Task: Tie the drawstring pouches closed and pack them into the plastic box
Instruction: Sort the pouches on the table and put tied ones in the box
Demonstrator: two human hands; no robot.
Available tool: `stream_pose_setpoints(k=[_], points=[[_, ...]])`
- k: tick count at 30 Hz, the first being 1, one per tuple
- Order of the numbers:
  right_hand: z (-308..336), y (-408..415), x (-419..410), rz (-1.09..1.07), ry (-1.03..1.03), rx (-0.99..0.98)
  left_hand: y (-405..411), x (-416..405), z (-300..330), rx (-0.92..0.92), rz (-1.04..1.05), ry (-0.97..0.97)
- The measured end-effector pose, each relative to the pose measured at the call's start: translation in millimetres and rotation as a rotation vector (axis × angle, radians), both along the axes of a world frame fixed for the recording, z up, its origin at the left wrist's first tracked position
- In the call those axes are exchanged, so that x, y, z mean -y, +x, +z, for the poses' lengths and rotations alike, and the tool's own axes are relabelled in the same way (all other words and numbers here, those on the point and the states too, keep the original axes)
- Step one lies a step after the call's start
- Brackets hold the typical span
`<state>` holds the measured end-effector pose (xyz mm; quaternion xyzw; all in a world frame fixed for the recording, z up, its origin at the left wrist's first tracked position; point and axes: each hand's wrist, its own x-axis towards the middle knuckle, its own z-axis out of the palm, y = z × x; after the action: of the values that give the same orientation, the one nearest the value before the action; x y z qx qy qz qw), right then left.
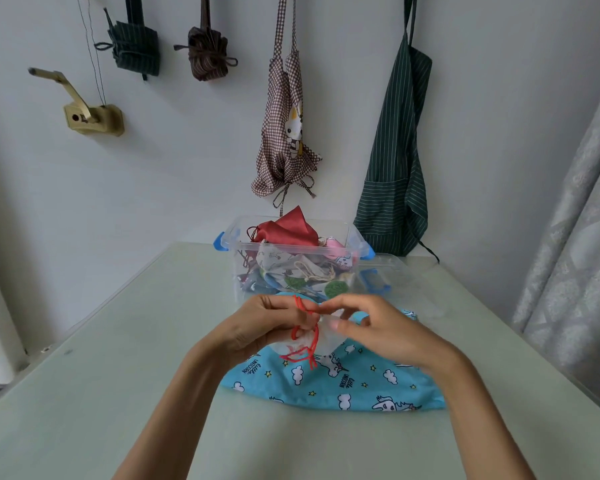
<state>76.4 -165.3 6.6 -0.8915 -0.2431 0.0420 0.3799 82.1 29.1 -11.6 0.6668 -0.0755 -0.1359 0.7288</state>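
Observation:
A small white pouch (321, 341) with a red drawstring (303, 355) hangs between my hands, just above the table. My left hand (264, 327) pinches the red cord, which loops over its fingers. My right hand (374, 327) pinches the cord's other part near the pouch mouth. Under them lies a flat blue unicorn-print pouch (343, 386). Behind stands the clear plastic box (355, 244) with blue latches, holding several pouches, a red one (288, 230) on top.
The box's clear lid (395, 282) lies on the pale green table (118, 393) to the right of the box. Aprons and tied cloth bundles hang on the wall behind. A grey curtain (575, 254) hangs at the right.

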Motion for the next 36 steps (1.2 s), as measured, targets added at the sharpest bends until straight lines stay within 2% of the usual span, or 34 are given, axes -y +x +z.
stream_pose_setpoints(k=[3,8,15,19,24,27,31,34,36], points=[[-9,3,-8,0.043,0.059,-0.073,-1,-1,2,0.042,-0.004,0.03],[-15,8,-14,-0.025,0.187,-0.031,-2,-7,4,0.197,0.015,0.132],[-20,10,-18,-0.005,0.219,0.0,0,-21,0,0.475,0.272,0.268],[-22,10,-20,-0.056,0.262,-0.094,3,-15,-11,0.571,0.361,0.405],[-26,13,-23,-0.188,0.374,-0.269,2,-8,-13,0.654,0.394,0.49],[-32,15,-26,-0.152,0.45,-0.369,1,-5,-11,0.704,0.377,0.515],[-37,17,-30,-0.182,0.521,-0.323,4,-6,-13,0.748,0.418,0.562],[-36,19,-32,-0.285,0.62,-0.295,6,-7,-15,0.721,0.41,0.491],[-33,19,-32,-0.28,0.725,-0.37,6,-5,-16,0.677,0.372,0.412]])
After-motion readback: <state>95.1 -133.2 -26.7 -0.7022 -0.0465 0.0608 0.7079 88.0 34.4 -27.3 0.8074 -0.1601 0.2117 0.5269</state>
